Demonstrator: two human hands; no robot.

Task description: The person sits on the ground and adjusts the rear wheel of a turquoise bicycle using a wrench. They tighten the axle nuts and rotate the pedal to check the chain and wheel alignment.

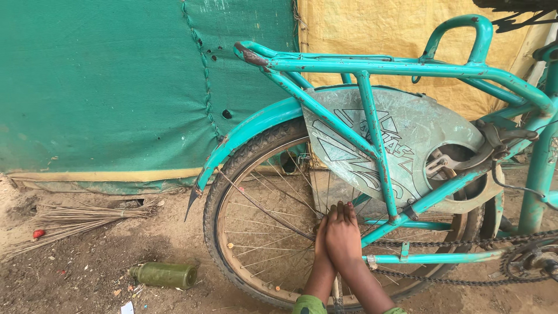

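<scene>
While my right hand lies flat over my left hand, both press the thin wire spokes inside the knobbly rubber rear tyre.

Green tarp wall, yellow tarp, dirt ground, daylight.

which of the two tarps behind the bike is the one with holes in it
The green tarp on the left: dark holes dot it near its stitched seam. The yellow tarp behind the carrier rack shows none.
</scene>
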